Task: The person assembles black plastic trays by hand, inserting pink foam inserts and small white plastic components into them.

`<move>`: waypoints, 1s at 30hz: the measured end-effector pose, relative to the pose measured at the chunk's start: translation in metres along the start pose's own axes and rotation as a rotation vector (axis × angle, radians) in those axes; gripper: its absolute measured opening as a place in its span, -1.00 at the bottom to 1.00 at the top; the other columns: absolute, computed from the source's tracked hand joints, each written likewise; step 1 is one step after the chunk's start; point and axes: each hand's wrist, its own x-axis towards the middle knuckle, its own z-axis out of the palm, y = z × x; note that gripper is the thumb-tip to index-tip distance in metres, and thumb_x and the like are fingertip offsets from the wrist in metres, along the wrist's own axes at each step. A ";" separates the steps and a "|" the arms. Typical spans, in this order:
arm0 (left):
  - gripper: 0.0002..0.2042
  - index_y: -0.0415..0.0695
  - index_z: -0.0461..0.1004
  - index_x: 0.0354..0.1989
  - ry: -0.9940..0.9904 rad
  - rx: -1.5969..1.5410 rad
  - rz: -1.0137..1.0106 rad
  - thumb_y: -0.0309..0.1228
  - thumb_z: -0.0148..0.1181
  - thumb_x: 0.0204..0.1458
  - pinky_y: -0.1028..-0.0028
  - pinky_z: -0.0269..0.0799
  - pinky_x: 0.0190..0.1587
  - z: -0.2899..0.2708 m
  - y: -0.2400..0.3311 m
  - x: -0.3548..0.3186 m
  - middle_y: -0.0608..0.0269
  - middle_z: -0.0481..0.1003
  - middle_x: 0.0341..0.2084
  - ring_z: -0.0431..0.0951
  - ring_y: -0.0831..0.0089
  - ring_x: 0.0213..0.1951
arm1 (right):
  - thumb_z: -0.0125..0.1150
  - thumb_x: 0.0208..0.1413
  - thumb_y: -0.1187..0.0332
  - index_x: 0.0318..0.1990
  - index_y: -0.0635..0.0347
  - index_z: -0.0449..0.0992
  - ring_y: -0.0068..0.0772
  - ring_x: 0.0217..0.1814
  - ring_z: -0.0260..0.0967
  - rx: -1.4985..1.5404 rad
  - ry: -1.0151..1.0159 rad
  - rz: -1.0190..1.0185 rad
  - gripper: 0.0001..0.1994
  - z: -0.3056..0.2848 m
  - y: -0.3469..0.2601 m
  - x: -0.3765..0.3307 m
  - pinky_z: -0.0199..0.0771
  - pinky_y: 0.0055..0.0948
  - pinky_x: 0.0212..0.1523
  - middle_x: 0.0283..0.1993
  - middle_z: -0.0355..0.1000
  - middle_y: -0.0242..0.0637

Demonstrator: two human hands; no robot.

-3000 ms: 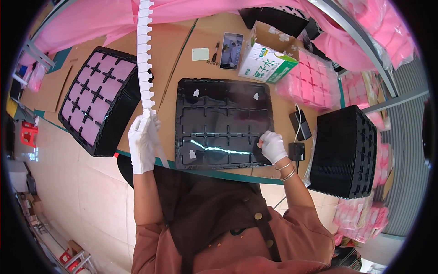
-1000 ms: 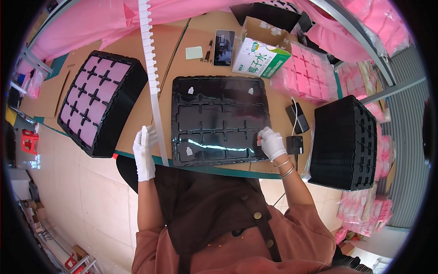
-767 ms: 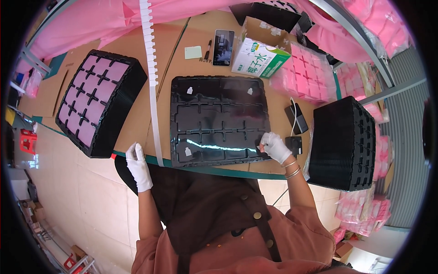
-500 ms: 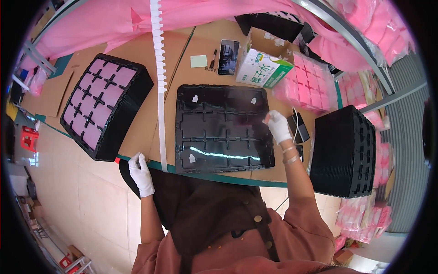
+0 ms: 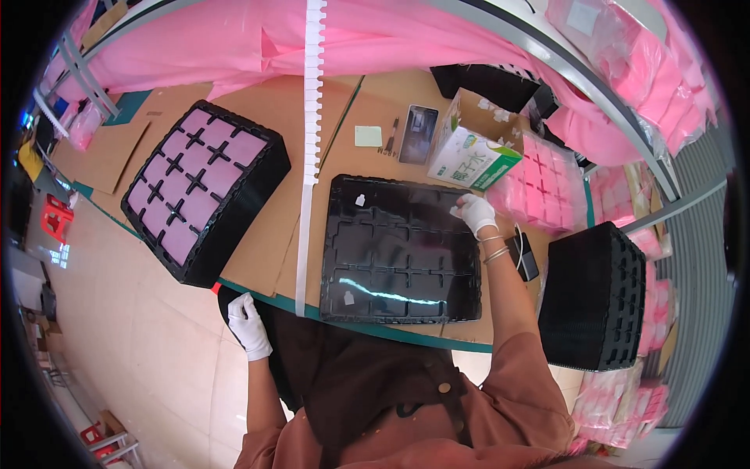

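Observation:
A black plastic blister tray [image 5: 402, 258], glossy with cross-shaped ridges, lies before me at the table's front edge. Two small white tag-shaped pieces sit on it: one white piece [image 5: 360, 201] at its upper left, another white piece [image 5: 349, 298] at its lower left. My right hand [image 5: 478, 214], in a white glove, is over the tray's upper right corner. Its fingertips pinch together at a small white piece [image 5: 455, 211], partly hidden by them. Beside the table's front edge, left of the tray, my gloved left hand [image 5: 250, 328] has curled fingers, with nothing showing in them.
Left stands a stack of black trays [image 5: 199, 187] with pink inserts; right, another black stack [image 5: 594, 297]. Behind the tray are a carton [image 5: 476, 156], phone [image 5: 419, 134], pen [image 5: 391, 134], pale green card [image 5: 369, 136] and bagged pink trays [image 5: 539, 184]. A notched white strip [image 5: 309, 172] rises past the table edge.
My right hand has moved inward over the tray's upper right corner, where a white piece lay uncovered before. The whole view has shifted; my left hand stays by the table edge.

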 end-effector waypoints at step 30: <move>-0.97 -0.14 0.46 -0.39 0.006 0.143 0.201 -0.53 0.17 0.00 0.36 0.44 -0.30 -0.001 0.003 0.006 0.17 0.51 -0.41 0.52 0.25 -0.36 | 0.20 -0.06 0.29 -0.42 0.06 0.59 -0.20 -0.25 0.51 0.004 -0.165 -0.239 -0.89 0.072 -0.201 0.003 0.45 -0.33 -0.15 -0.37 0.54 -0.20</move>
